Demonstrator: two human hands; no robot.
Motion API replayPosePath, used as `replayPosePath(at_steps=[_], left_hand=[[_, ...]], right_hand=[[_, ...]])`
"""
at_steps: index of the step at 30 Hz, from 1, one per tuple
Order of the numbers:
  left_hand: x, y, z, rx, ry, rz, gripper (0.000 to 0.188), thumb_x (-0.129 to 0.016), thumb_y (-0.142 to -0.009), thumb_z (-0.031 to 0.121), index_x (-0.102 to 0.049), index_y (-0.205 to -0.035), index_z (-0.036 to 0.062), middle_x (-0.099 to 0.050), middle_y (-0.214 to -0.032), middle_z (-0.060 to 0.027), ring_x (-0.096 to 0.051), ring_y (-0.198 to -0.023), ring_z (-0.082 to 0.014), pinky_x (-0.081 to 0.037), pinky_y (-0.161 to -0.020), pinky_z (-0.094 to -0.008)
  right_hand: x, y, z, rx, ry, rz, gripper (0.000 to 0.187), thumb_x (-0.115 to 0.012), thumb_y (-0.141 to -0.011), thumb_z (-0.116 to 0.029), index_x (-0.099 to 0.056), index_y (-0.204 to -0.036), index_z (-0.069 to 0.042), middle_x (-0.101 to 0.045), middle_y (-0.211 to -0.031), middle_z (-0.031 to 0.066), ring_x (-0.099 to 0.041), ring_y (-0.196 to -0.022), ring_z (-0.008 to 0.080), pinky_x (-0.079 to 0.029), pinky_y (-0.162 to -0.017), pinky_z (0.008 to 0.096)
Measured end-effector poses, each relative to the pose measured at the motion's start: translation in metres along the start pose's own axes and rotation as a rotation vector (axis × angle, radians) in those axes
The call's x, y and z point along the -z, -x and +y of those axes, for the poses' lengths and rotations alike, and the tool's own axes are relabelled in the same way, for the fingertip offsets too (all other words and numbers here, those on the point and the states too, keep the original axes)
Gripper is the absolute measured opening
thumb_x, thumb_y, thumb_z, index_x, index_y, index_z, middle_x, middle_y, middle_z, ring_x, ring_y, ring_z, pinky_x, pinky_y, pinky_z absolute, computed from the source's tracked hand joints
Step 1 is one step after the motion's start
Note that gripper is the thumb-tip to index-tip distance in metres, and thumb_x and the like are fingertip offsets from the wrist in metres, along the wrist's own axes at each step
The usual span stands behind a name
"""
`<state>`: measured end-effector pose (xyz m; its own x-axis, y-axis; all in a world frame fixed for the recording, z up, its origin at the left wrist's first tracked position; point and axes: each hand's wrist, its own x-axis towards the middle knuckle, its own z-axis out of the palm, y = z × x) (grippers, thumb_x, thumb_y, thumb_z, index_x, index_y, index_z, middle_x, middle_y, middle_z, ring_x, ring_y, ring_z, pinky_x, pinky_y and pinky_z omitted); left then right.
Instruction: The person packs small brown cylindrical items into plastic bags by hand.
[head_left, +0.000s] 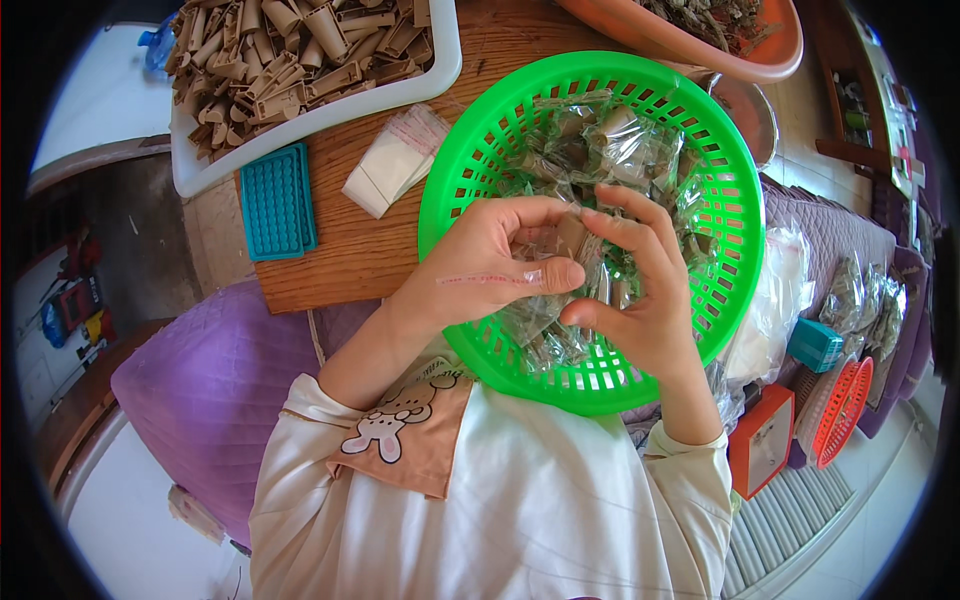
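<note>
- left hand (492,250): thumb and fingers pinch a clear packet (592,260) holding a brown piece (572,236), above the green basket (437,200).
- right hand (652,280): curved alongside, thumb and forefinger parted – any grip cannot be told.
- advised handling: seat the piece deep – then smooth the film flat.

We see red print (465,281) on 1 clear strip (530,277) across the left hand (480,245). We cannot read it, nor the lettering (424,373) on the brown cloth (432,462).
</note>
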<state>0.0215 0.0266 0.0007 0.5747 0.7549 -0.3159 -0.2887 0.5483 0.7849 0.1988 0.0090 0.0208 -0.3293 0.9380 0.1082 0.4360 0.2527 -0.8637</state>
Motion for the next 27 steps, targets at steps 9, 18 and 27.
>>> replayPosePath(at_steps=[9, 18, 27], left_hand=[[-0.003, -0.003, -0.01, 0.029, 0.123, -0.021, 0.04, -0.07, -0.073, 0.009, -0.054, -0.108, -0.0012, -0.059, -0.093, -0.0011, -0.054, -0.083, -0.0052, -0.046, -0.072, -0.0199], [-0.008, -0.005, -0.014, 0.017, 0.105, -0.067, 0.036, -0.067, -0.076, 0.009, -0.053, -0.107, -0.0014, -0.06, -0.097, -0.0062, -0.056, -0.09, -0.0101, -0.047, -0.076, -0.0227], [-0.023, -0.006, -0.014, -0.378, 0.234, 0.139, 0.028, -0.065, -0.079, 0.011, -0.051, -0.101, 0.0016, -0.058, -0.097, -0.0052, -0.056, -0.092, -0.0096, -0.047, -0.075, -0.0213]], right_hand=[[-0.005, 0.008, -0.005, -0.078, 0.018, 0.039, 0.05, -0.079, -0.051, -0.004, -0.058, -0.096, -0.006, -0.045, -0.114, 0.0123, -0.046, -0.106, 0.0294, -0.045, -0.082, 0.037], [-0.001, 0.006, -0.003, -0.026, 0.042, -0.007, 0.024, -0.073, -0.06, 0.0, -0.059, -0.079, -0.003, -0.048, -0.105, 0.0121, -0.048, -0.104, 0.0283, -0.046, -0.079, 0.035], [-0.023, 0.016, -0.006, -0.222, -0.866, 0.341, 0.068, -0.07, -0.074, -0.02, -0.032, -0.129, -0.006, -0.05, -0.113, 0.0134, -0.05, -0.105, 0.0216, -0.041, -0.088, 0.0333]])
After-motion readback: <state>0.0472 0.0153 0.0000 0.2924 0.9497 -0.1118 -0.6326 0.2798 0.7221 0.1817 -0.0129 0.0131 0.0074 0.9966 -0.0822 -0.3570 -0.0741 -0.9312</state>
